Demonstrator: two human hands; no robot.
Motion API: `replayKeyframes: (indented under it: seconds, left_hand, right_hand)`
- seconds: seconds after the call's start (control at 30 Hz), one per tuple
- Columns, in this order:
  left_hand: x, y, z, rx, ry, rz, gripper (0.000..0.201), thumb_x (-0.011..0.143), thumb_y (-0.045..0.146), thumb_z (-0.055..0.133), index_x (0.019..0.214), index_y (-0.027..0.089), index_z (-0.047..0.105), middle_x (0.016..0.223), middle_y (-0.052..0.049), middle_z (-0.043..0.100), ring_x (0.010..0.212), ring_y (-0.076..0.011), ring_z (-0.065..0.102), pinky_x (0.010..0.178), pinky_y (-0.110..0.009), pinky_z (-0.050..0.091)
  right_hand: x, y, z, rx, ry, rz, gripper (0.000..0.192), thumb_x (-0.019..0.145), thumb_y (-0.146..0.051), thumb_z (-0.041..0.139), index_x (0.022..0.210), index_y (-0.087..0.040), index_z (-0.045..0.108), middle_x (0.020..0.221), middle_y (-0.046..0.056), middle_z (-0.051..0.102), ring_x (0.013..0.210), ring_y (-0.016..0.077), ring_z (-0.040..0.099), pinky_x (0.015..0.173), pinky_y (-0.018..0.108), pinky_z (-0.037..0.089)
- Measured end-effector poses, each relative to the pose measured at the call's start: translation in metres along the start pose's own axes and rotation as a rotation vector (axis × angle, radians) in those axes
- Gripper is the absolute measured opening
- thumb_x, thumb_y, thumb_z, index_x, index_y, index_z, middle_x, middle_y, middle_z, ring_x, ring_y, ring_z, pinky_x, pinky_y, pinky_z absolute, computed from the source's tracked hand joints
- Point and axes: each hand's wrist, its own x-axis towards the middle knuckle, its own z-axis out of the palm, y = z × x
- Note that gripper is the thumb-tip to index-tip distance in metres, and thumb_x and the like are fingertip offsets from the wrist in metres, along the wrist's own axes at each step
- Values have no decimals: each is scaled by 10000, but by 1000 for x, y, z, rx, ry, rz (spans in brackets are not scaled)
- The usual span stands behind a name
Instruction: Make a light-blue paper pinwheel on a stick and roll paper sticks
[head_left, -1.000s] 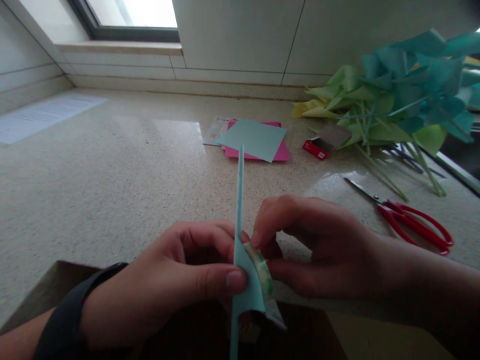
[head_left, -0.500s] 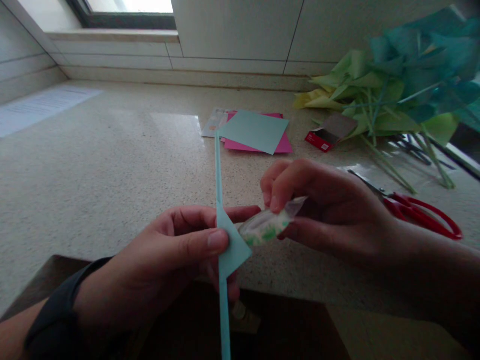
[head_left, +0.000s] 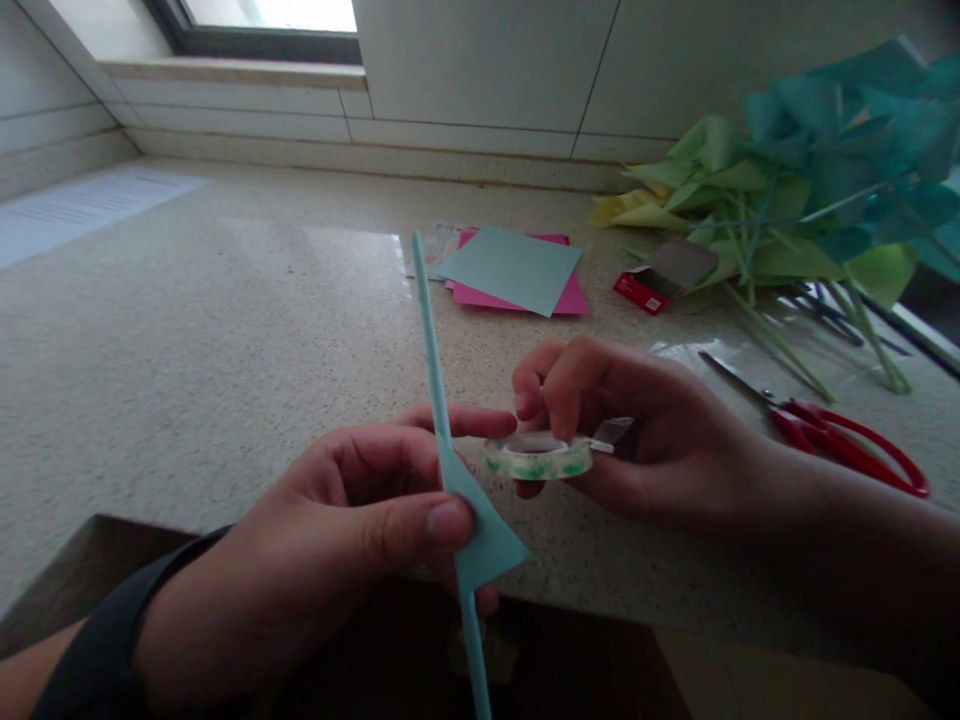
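A thin tube of rolled light-blue paper [head_left: 428, 340], with a triangular corner flap standing out to the right, is pinched by my left hand [head_left: 375, 510]. The thumb presses on the flap, and the index finger stretches toward the tape. My right hand [head_left: 637, 420] grips a small roll of clear tape [head_left: 541, 462] with green marks. A short free end of tape sticks out on the roll's right side. Just right of my right hand, red-handled scissors [head_left: 832, 430] lie on the speckled counter [head_left: 225, 380].
Light-blue and pink paper sheets [head_left: 517, 270] are stacked beyond my hands. A small red box [head_left: 660, 275] stands right of them. Blue and green paper flowers [head_left: 817, 170] with thin stems fill the back right. A printed sheet [head_left: 90, 205] lies at the far left.
The tape roll has turned, so its round opening now shows. The paper tube has tilted, its upper end going left and its lower end right.
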Motion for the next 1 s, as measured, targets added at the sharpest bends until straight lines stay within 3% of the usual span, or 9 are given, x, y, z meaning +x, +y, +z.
replayKeyframes:
  seconds: [0.13, 0.3, 0.53, 0.73, 0.9, 1.0]
  left_hand:
    - [0, 1, 2, 20, -8, 4, 43, 827, 250, 794, 856, 245, 825, 1267, -21, 665, 904, -161, 677, 713, -219, 629]
    - [0, 1, 3, 55, 30, 58, 35, 811, 234, 811, 834, 255, 826, 1182, 3, 703, 1059, -173, 656, 858, -181, 560]
    - [3, 3, 3, 39, 57, 32, 61, 803, 242, 824, 863, 229, 828, 1104, 6, 753, 907, -108, 679, 797, -142, 508]
    - [6, 9, 1, 112, 76, -47, 131, 780, 279, 842, 893, 215, 827, 1008, -34, 784, 890, -155, 682, 802, -213, 499]
    - [6, 9, 0, 203, 115, -64, 130, 752, 318, 856, 787, 200, 812, 981, -40, 781, 836, -164, 667, 745, -225, 489]
    - [6, 8, 1, 228, 96, -61, 121, 768, 315, 843, 822, 208, 824, 1107, -52, 771, 851, -164, 669, 755, -234, 490]
  right_hand:
    - [1, 2, 0, 22, -2, -17, 174, 870, -87, 678, 874, -186, 534, 915, -2, 583, 853, 103, 645, 705, 212, 555]
    - [1, 6, 0, 68, -20, -12, 179, 871, -85, 684, 892, -184, 537, 890, -4, 586, 820, 102, 635, 693, 220, 540]
    - [-1, 7, -4, -36, -69, 52, 125, 846, -108, 621, 905, -177, 535, 913, 33, 571, 840, 150, 576, 683, 274, 487]
    - [-3, -4, -13, -98, -188, 3, 174, 858, -187, 541, 1024, -145, 571, 1021, 83, 564, 946, 207, 563, 788, 356, 479]
    - [2, -9, -13, -122, -275, 21, 148, 887, -254, 504, 916, -144, 599, 997, 70, 524, 908, 185, 545, 815, 344, 463]
    - [2, -8, -11, -99, -297, 80, 124, 834, -218, 493, 846, -149, 594, 1007, 72, 530, 904, 187, 544, 817, 351, 457]
